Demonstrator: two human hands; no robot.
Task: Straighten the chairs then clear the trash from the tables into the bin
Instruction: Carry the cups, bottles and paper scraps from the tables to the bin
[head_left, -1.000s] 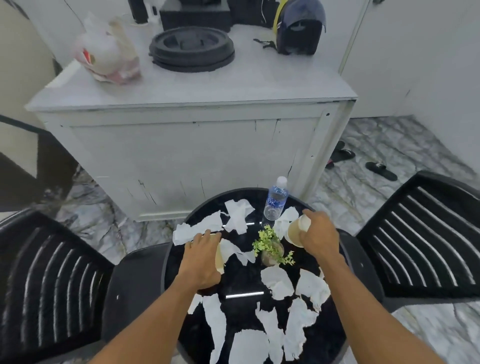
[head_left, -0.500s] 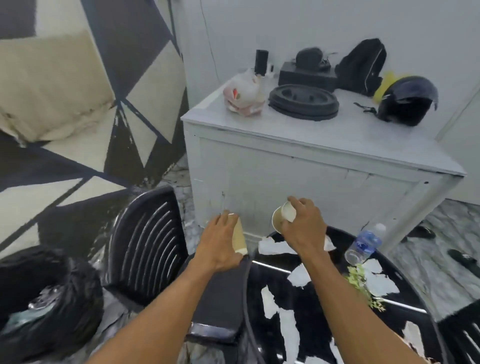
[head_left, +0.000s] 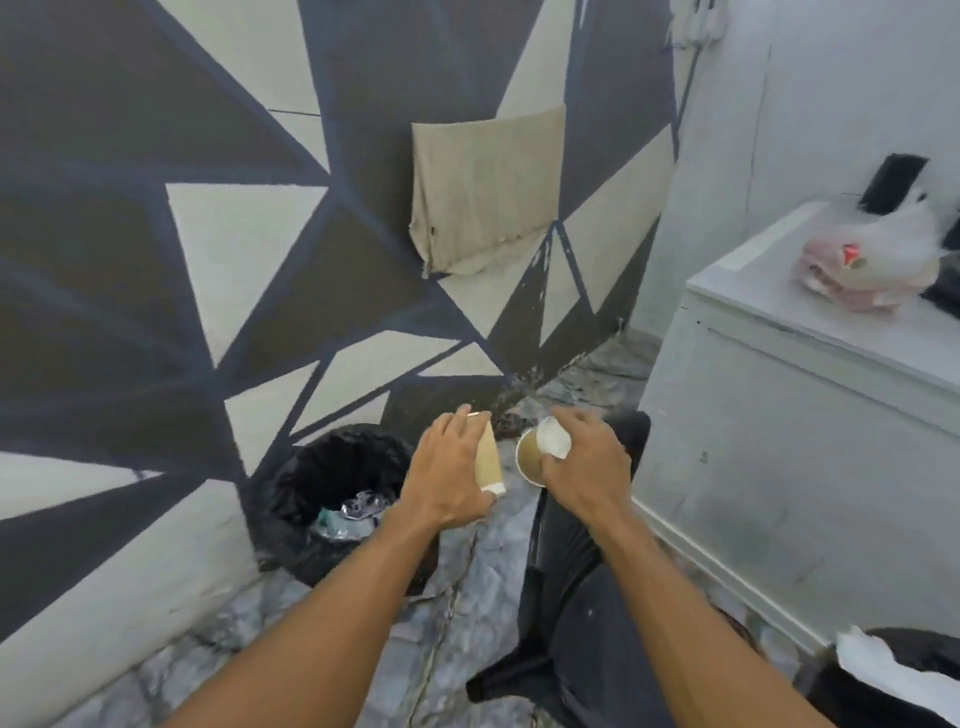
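My left hand (head_left: 448, 478) grips a tan paper cup (head_left: 487, 458) held upright, just right of the bin. My right hand (head_left: 587, 467) holds a second paper cup (head_left: 529, 458) tipped so its mouth faces me, with a crumpled white tissue (head_left: 553, 437) pinched against its rim. The bin (head_left: 332, 499), lined with a black bag, stands on the floor against the patterned wall and has crumpled wrappers inside. Both hands hover above the floor between the bin and a black chair (head_left: 566, 566). A torn white paper (head_left: 883, 670) lies on the black table edge at the bottom right.
A white cabinet (head_left: 779, 415) stands at the right with a plastic bag (head_left: 872, 265) on top. A beige cloth (head_left: 488, 187) hangs on the black-and-cream wall. Marble floor shows between the bin and the chair.
I have turned left from the table toward the wall. Both hands carried their cups off the table and now hang near the bin, which has come to the middle of the view.
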